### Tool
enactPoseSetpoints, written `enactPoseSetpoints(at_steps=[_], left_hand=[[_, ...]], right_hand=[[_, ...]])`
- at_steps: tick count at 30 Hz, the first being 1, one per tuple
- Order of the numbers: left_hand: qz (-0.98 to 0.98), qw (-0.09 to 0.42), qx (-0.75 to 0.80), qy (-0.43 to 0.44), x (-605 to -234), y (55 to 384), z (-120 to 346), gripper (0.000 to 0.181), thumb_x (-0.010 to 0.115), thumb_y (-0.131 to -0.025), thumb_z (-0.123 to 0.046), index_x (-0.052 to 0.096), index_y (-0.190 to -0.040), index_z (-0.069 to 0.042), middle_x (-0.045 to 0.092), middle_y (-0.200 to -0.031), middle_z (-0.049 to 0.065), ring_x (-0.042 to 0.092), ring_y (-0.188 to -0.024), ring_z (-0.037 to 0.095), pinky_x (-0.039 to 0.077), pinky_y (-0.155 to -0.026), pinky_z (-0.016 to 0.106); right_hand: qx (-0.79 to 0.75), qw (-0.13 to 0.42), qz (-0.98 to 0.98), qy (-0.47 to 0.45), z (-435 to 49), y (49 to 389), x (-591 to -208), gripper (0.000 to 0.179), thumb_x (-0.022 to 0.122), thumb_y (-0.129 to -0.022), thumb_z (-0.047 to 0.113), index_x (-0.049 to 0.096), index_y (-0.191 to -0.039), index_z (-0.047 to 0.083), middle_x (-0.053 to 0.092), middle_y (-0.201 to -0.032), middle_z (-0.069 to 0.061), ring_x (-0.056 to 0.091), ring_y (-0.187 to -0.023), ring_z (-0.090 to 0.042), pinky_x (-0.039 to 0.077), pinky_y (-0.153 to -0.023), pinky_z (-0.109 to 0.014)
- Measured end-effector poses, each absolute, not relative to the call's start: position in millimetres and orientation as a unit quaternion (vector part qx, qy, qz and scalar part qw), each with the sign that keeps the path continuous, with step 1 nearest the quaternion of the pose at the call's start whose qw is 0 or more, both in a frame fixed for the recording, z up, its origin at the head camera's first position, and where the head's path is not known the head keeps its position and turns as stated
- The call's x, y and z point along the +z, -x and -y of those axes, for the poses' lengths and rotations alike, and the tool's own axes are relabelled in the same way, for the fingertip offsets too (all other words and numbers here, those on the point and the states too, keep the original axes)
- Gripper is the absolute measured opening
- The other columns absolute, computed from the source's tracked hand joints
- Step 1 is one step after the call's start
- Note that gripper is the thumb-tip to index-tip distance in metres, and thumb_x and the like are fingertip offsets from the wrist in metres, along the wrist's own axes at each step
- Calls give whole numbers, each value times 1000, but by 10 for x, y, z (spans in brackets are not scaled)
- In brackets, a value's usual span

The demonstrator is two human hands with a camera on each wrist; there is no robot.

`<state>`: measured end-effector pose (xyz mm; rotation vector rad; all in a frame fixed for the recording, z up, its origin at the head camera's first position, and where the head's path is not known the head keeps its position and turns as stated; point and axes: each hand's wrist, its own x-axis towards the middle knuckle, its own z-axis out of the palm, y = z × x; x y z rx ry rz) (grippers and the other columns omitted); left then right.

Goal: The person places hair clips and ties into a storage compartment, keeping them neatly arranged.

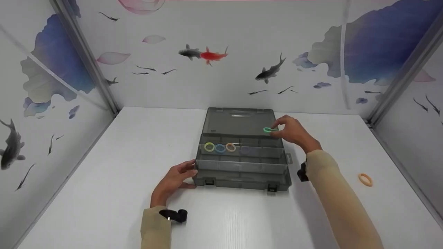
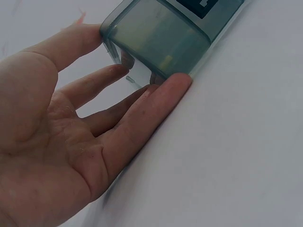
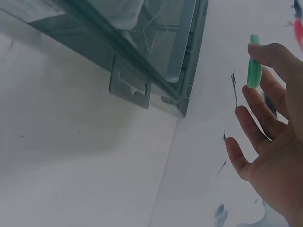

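Observation:
A grey translucent compartment box (image 1: 242,174) lies on the table with its lid folded back. Inside, toward the back, a yellow ring (image 1: 209,147), a blue ring (image 1: 220,148), an orange ring (image 1: 231,147) and a faint purple ring (image 1: 244,149) stand side by side. My right hand (image 1: 292,131) pinches a green ring (image 3: 254,71) between thumb and finger, above the right side of the lid. With fairly straight fingers, my left hand (image 2: 90,127) touches the box's left end near its front corner.
Another orange ring (image 1: 365,180) lies on the white table (image 1: 114,166), right of my right forearm. Behind the box stands a wall (image 1: 221,86) printed with fish; side walls close in the table left and right. A tab (image 3: 130,82) juts from the box's right side.

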<state>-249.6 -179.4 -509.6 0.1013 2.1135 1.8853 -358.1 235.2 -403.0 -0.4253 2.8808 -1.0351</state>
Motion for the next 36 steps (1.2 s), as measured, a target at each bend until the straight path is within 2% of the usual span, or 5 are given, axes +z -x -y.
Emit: enactPoseSetpoints(at_steps=[14, 21, 25, 31, 36], left_hand=[[-736, 151, 659, -35, -5054, 2492, 1776, 65, 68, -97, -25, 40, -153, -9, 39, -156, 22, 45, -140, 41, 62, -90, 46], [-735, 144, 662, -33, -5080, 2499, 1785, 64, 68, -96, -24, 42, -153, -9, 40, -156, 23, 43, -141, 43, 62, -89, 45], [-736, 146, 660, -31, -5098, 2498, 1791, 66, 69, -95, -26, 42, -153, -10, 40, -156, 22, 44, -141, 42, 62, -89, 45], [-736, 147, 660, -35, -5102, 2484, 1790, 67, 70, -95, -27, 41, -153, -10, 41, -156, 22, 44, -140, 41, 62, -89, 45], [-733, 150, 663, -33, -5100, 2484, 1786, 65, 69, -96, -25, 42, -153, -11, 41, -156, 20, 46, -140, 39, 62, -90, 45]], right_hand=[[-287, 53, -945, 149, -1985, 3678, -4228, 32, 74, -89, 21, 73, -113, 0, 50, -144, -28, 42, -138, -48, 40, -113, -64], [-287, 62, -944, 152, -1983, 3708, -4346, 27, 78, -88, 25, 75, -103, 3, 62, -129, -21, 59, -115, -40, 47, -102, -62], [-270, 69, -947, 160, -1943, 3733, -4394, 25, 78, -88, 23, 77, -102, 3, 67, -124, -20, 61, -114, -38, 38, -110, -66], [-233, 83, -955, 161, -1878, 3767, -4400, 23, 75, -89, 18, 77, -105, 1, 60, -139, -21, 51, -133, -43, 21, -118, -71], [-208, 97, -959, 164, -1854, 3787, -4421, 20, 73, -90, 14, 77, -105, 2, 54, -147, -19, 44, -139, -45, 15, -119, -74]])
